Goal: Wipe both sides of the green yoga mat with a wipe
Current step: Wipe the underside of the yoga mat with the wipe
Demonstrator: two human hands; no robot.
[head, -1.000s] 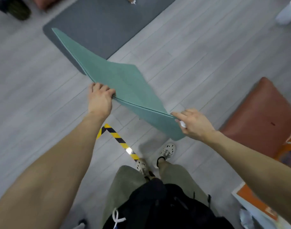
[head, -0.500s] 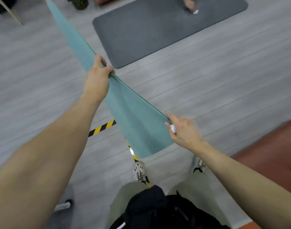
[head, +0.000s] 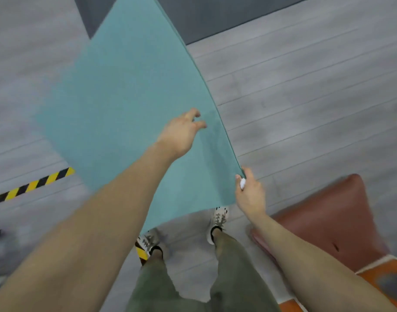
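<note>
Grey plank floor [head: 305, 97]. The green yoga mat [head: 125, 97] hangs raised at centre, hiding part of the far dark grey mat [head: 215, 16]. Red-brown cushion [head: 328, 217] near right; hazard tape [head: 30, 185] left. The left hand [head: 181, 134] is loosely curled over the mat's face, gripping nothing. The right hand [head: 250, 192] pinches the mat's right edge and a white wipe [head: 243, 183].

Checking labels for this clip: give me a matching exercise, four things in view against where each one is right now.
Things: 1 green yoga mat; 2 wipe; 3 grey mat; 4 striped tape.
Places: A flat on the floor, top of view; B tucked in the right hand; C stuck to the floor, left side; D lifted, edge pinched by the right hand.
Pairs: 1-D, 2-B, 3-A, 4-C.
</note>
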